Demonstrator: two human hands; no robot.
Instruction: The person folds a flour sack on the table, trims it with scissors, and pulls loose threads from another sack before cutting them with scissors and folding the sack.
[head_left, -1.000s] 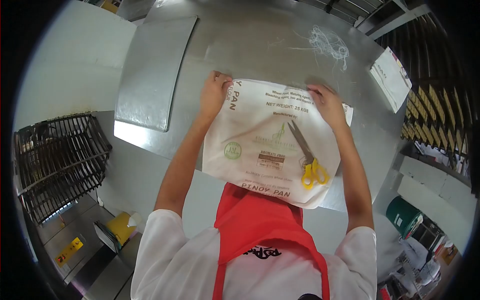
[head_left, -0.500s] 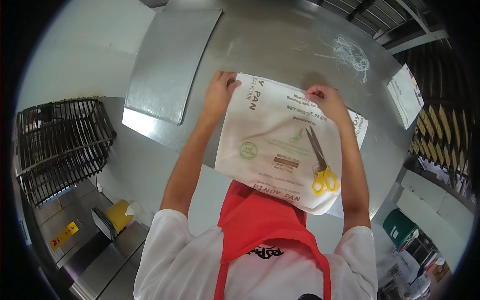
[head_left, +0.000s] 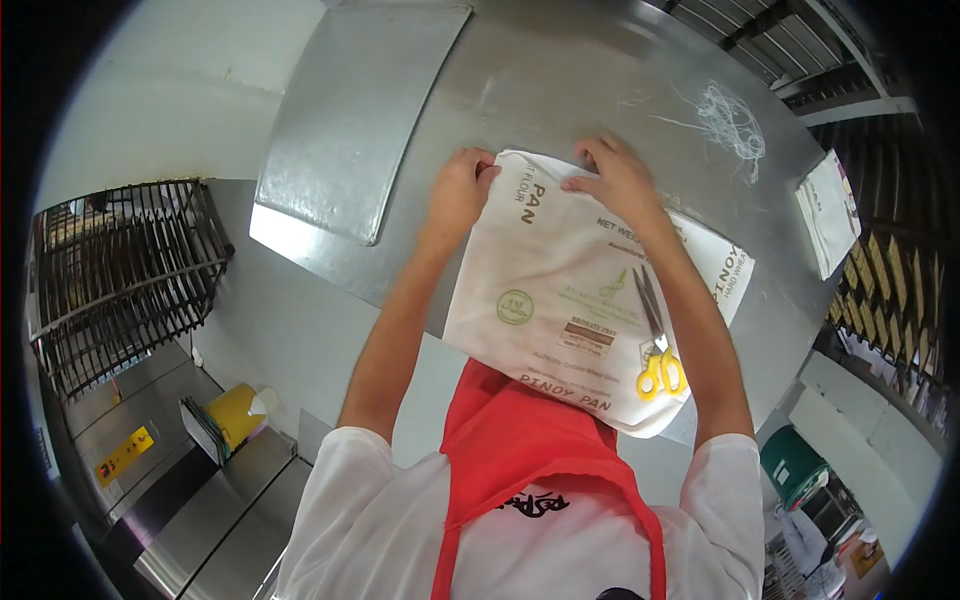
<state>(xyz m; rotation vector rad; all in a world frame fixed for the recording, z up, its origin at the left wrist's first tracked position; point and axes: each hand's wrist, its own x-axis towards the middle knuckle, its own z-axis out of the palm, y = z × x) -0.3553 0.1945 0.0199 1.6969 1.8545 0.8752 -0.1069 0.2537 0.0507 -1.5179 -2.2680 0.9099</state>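
A white printed flour sack (head_left: 545, 270) lies flat at the near edge of the steel table, its lower part hanging over toward the red apron. At its upper left corner, my left hand (head_left: 466, 190) pinches the edge between thumb and fingers. My right hand (head_left: 620, 182) is over the sack's top edge, thumb and fingers apart. Scissors (head_left: 658, 345) with yellow handles rest on the right part of the sack, blades pointing away from me. A second printed sack (head_left: 735, 262) shows from underneath at the right, mostly covered.
A flat metal sheet (head_left: 350, 130) lies at the left of the steel table (head_left: 540, 80). Tangled white thread (head_left: 732, 125) sits at the far right. Folded white sacks (head_left: 828, 212) are stacked by the right edge. A dark slatted rack (head_left: 130, 280) stands off to the left.
My right hand has slid left along the sack's top edge, and its fingers have spread from a pinch. My left hand stays at the corner. The whole view has shifted slightly.
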